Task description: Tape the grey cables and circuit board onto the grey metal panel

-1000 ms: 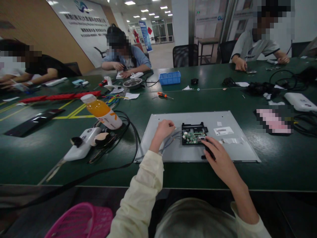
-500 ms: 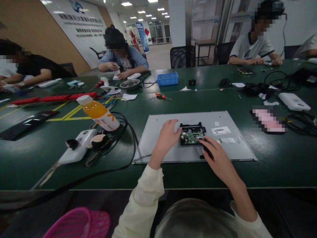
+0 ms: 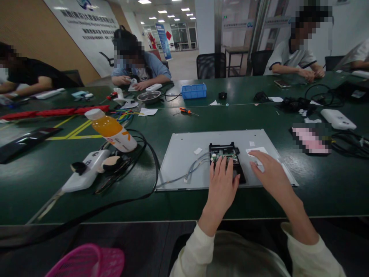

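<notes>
My left hand (image 3: 221,188) lies over a small green circuit board (image 3: 235,157) set in a black plastic frame (image 3: 241,174). Its fingers are stretched out across the board and hide its lower part. To the right, my right hand (image 3: 273,175) is held over a flat light-grey panel (image 3: 175,154), thumb and fingers apart and nothing between them. Its fingertips cover part of a white label (image 3: 256,151). The black frame rests on this panel. Thin grey wires (image 3: 197,164) run leftward from the board, and a small white tag (image 3: 198,151) sits above them.
An orange drink bottle (image 3: 112,130) and a white power strip (image 3: 89,169) with black cables stand left. Beyond the panel are an orange-handled screwdriver (image 3: 186,110) and a blue basket (image 3: 193,91). A pink-screened phone (image 3: 310,139) lies right. Several people sit around the table.
My left hand has moved right and down from the board's left edge onto the board, uncovering the wires. My right hand has shifted right, off the frame, to the label.
</notes>
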`<state>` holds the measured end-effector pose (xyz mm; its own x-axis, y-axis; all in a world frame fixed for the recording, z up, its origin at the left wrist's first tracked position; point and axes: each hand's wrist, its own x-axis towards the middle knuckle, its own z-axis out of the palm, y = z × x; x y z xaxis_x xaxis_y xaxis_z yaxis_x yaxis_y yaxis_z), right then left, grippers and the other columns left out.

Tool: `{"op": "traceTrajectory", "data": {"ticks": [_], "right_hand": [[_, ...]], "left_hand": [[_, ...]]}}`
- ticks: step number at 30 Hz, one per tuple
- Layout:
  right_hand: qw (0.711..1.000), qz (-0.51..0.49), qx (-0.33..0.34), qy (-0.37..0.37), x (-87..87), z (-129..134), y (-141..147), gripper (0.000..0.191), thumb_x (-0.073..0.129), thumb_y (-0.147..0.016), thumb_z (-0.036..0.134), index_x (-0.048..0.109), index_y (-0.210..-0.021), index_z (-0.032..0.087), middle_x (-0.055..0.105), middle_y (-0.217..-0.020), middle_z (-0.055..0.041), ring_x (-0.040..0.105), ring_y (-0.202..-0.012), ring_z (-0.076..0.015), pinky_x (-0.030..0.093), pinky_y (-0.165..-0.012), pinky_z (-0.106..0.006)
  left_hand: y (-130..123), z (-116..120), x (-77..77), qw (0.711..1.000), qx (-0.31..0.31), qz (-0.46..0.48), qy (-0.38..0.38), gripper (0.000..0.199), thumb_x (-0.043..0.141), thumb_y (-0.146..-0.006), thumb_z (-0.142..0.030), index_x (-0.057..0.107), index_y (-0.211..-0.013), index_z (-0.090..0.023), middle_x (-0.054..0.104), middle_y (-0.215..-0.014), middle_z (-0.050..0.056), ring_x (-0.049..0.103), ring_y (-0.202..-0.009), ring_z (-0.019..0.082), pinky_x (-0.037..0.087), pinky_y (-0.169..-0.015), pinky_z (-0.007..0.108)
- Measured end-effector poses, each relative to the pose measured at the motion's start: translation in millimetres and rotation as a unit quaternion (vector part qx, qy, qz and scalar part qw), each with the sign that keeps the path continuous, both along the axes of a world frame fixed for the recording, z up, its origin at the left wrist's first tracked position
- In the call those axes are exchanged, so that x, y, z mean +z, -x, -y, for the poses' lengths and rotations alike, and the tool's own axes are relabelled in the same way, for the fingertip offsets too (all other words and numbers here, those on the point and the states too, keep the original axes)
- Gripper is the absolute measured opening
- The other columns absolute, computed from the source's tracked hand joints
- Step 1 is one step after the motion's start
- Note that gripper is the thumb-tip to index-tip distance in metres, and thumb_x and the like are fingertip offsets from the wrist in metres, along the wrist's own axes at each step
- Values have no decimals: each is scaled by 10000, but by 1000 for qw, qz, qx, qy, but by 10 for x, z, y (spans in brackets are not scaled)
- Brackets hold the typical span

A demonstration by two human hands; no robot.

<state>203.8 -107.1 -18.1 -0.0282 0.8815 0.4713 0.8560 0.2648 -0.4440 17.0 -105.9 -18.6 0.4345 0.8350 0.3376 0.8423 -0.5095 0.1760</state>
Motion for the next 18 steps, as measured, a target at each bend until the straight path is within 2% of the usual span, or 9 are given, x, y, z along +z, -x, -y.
{"op": "traceTrajectory", "data": {"ticks": [5,10,14,18], "right_hand": [[994,106,-11,36,160,-382,-382,334,461,-925,279,595,-1215,182,648,-1226,-90,597,-1127,-250,462,-977,-404],[970,213,12,115,68,-745,-515,304,501,-916,303,642,-1146,163,670,-1182,-103,615,-1081,-247,479,-909,-360],[951,279,-7,133,0,-871,-511,249,494,-924,275,675,-1056,169,688,-1114,-108,633,-1029,-227,480,-839,-314],[947,294,-23,129,10,-891,-497,264,439,-949,238,685,-1004,159,699,-1040,-115,653,-958,-226,472,-766,-301]], "left_hand": [[4,23,-19,1000,6,-11,-5,472,376,-990,-334,374,-1426,-153,403,-1489,120,315,-1414,260,267,-1158,512],[3,32,-41,1000,10,-22,-18,484,366,-994,-350,362,-1439,-161,405,-1489,113,325,-1407,252,259,-1166,503],[10,35,-52,999,10,-30,-19,488,352,-996,-362,362,-1441,-163,398,-1493,112,332,-1403,251,254,-1168,500],[13,39,-46,1000,8,-26,-13,487,329,-1000,-360,364,-1441,-159,399,-1492,111,329,-1405,251,248,-1169,501]]}}
